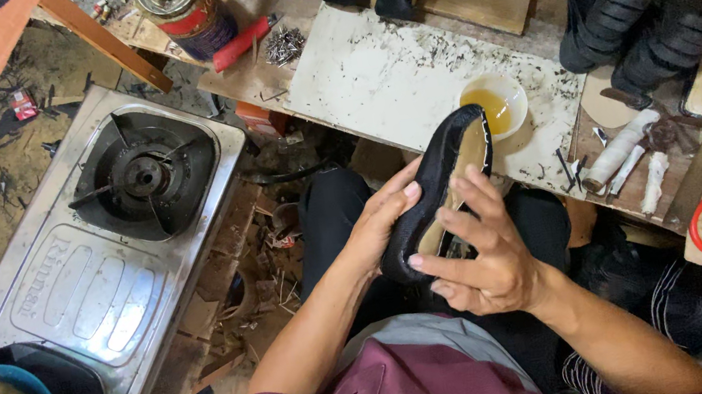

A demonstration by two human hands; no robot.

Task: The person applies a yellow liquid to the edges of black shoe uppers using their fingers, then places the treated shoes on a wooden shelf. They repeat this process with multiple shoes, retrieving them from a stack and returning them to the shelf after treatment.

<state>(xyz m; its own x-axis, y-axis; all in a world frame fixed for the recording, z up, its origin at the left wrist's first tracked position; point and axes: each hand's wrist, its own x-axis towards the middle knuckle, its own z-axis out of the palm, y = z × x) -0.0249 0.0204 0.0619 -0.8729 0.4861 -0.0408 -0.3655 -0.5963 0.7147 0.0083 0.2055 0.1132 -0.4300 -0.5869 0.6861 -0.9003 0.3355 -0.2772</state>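
Shoe (440, 185) held over lap, sole side up, toe toward glue cup (494, 106) on white board (371, 77). Left hand (381, 220) cups underneath, steadying. Right hand (485, 252) grips edge, fingers pressing insole flat. Stove (105, 247) at left.

Soft, even daylight fills the scene, brightest on the white board (390, 83) and the steel stove (83, 286), which shows a dull sheen without hard glare. Shadows are faint and deepest below the board's near edge. Focus is sharp centrally; the corners bend and soften slightly.
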